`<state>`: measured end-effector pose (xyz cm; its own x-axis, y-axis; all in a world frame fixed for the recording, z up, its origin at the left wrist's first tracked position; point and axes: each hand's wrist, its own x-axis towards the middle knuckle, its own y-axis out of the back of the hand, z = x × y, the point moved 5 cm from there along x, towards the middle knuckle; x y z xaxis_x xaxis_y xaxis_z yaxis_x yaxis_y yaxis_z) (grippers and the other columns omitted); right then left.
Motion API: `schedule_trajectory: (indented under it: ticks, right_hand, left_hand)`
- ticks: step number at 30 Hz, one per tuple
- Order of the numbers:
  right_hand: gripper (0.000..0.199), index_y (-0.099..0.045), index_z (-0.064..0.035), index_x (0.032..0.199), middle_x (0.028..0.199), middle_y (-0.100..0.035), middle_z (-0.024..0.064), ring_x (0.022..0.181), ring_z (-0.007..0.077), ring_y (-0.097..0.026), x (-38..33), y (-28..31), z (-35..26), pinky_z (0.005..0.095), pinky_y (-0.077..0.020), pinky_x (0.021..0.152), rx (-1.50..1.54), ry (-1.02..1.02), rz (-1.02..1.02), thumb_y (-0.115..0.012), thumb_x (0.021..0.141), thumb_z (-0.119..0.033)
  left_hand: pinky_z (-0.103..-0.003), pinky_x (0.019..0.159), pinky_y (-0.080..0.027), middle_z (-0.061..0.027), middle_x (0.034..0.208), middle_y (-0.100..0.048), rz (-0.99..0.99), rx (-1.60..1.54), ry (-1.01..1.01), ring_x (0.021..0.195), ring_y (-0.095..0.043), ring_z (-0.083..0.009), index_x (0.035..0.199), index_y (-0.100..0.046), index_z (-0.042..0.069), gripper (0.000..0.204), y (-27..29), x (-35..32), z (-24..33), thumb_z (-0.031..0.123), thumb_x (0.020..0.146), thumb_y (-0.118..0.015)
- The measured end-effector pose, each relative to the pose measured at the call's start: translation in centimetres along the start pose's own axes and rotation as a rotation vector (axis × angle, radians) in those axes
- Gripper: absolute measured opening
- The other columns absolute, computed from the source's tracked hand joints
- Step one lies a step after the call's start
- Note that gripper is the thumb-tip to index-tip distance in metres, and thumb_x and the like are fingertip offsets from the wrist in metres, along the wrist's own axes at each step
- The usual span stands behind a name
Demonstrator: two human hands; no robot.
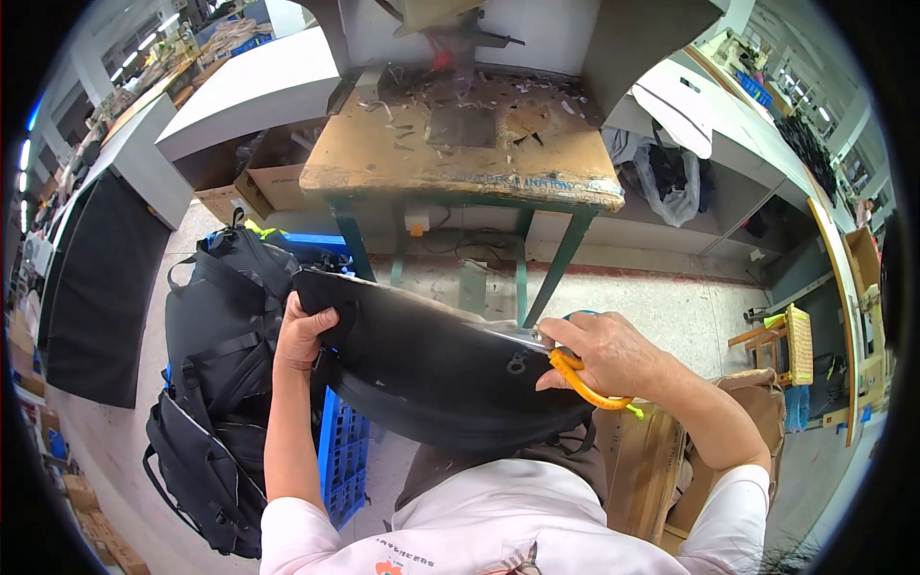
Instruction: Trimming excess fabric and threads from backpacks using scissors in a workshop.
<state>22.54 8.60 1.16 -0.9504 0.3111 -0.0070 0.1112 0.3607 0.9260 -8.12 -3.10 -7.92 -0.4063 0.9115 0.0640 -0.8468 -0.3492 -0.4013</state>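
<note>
A large black fabric bag is stretched across my lap, with a pale raw edge along its top. My left hand grips the bag's upper left corner, thumb over the front. At the right end of that edge my right hand is closed around scissors with orange handles, their metal blades lying along the pale edge. A small dark metal or plastic fitting sits on the bag near the blades. Whether the blades are cutting cannot be made out.
Several black backpacks are piled at my left beside a blue plastic crate. Ahead stands a worn workbench with green legs and scattered scraps. Cardboard boxes are close at my right. A yellow-topped stool stands farther right.
</note>
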Motion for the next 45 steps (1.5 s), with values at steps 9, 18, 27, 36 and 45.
schedule_trajectory:
  ticks: [9,18,27,36,45]
  right_hand:
    - [0.045,-0.049,-0.007,0.095,0.061,-0.053,0.01,0.055,0.0244,-0.053,1.3,1.3,-1.5,0.0338,-0.0411,0.048,-0.113,0.074,0.12,-0.06,0.075,-0.047]
    - [0.052,-0.05,-0.0071,0.097,0.068,-0.053,0.0129,0.067,0.024,-0.053,1.6,0.9,-1.4,0.0355,-0.0416,0.058,-0.047,-0.068,-0.072,-0.063,0.071,-0.05]
    - [0.057,-0.051,-0.0062,0.101,0.07,-0.052,0.0124,0.069,0.0257,-0.052,1.4,1.4,-1.6,0.0363,-0.0393,0.059,-0.105,-0.022,-0.051,-0.064,0.069,-0.052]
    - [0.051,-0.05,-0.0075,0.096,0.063,-0.053,0.0126,0.061,0.0265,-0.055,2.3,0.0,-0.8,0.0364,-0.0426,0.052,-0.065,0.024,-0.044,-0.059,0.073,-0.052]
    - [0.053,-0.049,-0.0078,0.097,0.069,-0.052,0.0137,0.065,0.027,-0.054,3.2,0.6,-2.0,0.0379,-0.0415,0.057,-0.053,-0.016,-0.007,-0.061,0.072,-0.053]
  left_hand:
    - [-0.029,0.078,-0.046,-0.0068,0.088,-0.065,-0.009,0.02,0.003,0.081,-0.061,-0.0165,0.095,-0.062,0.001,0.035,-0.6,-0.3,0.3,0.006,0.062,-0.073]
    - [-0.028,0.077,-0.046,-0.0065,0.088,-0.065,-0.01,0.01,0.012,0.081,-0.061,-0.0167,0.095,-0.062,0.001,0.036,-0.2,-0.2,0.0,0.006,0.062,-0.074]
    - [-0.029,0.078,-0.046,-0.0068,0.09,-0.064,-0.004,-0.01,-0.01,0.082,-0.061,-0.0174,0.097,-0.061,0.001,0.037,0.0,-0.5,-0.1,0.007,0.063,-0.073]
    - [-0.029,0.078,-0.046,-0.0068,0.089,-0.064,0.032,-0.022,-0.017,0.082,-0.061,-0.0177,0.097,-0.061,0.001,0.038,0.6,-0.7,-0.3,0.008,0.062,-0.074]
    - [-0.028,0.075,-0.046,-0.0055,0.088,-0.064,0.027,-0.024,0.003,0.08,-0.06,-0.0162,0.093,-0.062,0.002,0.034,0.5,-0.8,-0.5,0.008,0.062,-0.075]
